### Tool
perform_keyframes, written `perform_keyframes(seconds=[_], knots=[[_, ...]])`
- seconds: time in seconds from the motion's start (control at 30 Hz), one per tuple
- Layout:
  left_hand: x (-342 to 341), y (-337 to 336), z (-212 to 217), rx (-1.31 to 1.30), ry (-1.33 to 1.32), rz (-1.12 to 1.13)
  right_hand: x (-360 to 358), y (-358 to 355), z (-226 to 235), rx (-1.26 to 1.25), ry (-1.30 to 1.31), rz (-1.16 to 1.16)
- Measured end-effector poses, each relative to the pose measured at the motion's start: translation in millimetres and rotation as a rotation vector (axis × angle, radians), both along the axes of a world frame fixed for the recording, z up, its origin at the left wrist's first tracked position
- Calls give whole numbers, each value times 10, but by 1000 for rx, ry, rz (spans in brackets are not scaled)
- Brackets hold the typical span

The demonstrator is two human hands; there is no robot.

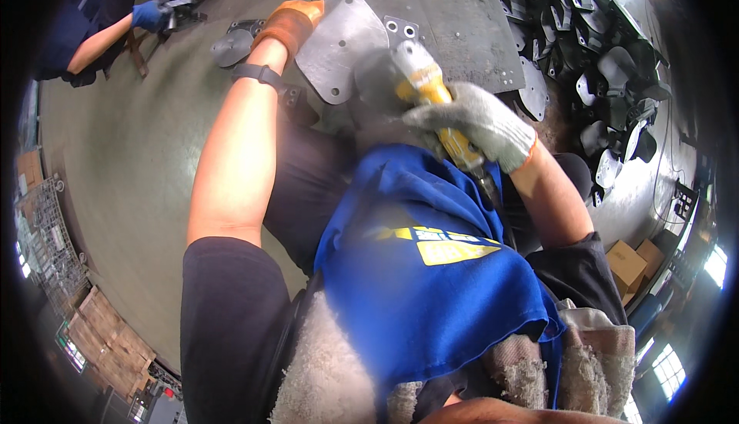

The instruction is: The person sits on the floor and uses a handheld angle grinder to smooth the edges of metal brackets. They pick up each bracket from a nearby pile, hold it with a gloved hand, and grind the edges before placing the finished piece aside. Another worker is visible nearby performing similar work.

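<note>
My left hand (pixel 291 25), in an orange glove, is closed on the left edge of a flat grey metal plate (pixel 342 43) with rounded corners and several holes. The plate is tilted up in front of my knees. In a pale knitted glove, my right hand (pixel 481 120) wraps round the body of a yellow angle grinder (pixel 431 83). The grinder's blurred disc (pixel 381 77) is at the plate's lower right edge; I cannot tell if they touch. Behind the plate shows a small bracket (pixel 400 30) with two round holes.
A dark flat sheet (pixel 462 23) lies ahead of me. Many loose metal parts (pixel 616 70) are heaped at the right. Cardboard boxes (pixel 627 264) stand at the lower right. At the upper left, another person's blue-gloved hand (pixel 150 16) holds a tool. A wire cage (pixel 54 239) stands far left.
</note>
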State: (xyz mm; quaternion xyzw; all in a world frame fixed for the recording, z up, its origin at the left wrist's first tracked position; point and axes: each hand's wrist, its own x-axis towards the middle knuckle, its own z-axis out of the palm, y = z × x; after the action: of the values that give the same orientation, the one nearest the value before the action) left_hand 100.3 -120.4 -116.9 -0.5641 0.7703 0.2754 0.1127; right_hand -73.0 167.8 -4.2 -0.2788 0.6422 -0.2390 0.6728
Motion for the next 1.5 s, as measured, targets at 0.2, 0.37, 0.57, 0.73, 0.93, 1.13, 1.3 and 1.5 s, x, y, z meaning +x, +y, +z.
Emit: perform_keyframes(seconds=[0.2, 0.37, 0.57, 0.73, 0.93, 1.13, 1.3, 1.5], knots=[[193, 330, -45, -106, 153, -40, 75, 683, 97, -56, -34, -60], [346, 692, 53, -138, 139, 94, 88, 830, 137, 42, -97, -180], [469, 802, -25, -502, -220, -354, 96, 720, 38, 35, -124, -117], [594, 933, -43, -615, -146, -341, 236, 563, 102, -46, 4, -57], [621, 1020, -29, -690, -65, -335, 315, 475, 18, 34, 61, -41], [656, 999, -133, -720, 34, -292, 385, 392, 142, 130, 134, 14], [649, 996, -113, -694, -10, -303, 380, 351, 101, 85, 92, -49], [630, 995, -90, -680, -67, -326, 415, 484, 55, 60, 107, -19]])
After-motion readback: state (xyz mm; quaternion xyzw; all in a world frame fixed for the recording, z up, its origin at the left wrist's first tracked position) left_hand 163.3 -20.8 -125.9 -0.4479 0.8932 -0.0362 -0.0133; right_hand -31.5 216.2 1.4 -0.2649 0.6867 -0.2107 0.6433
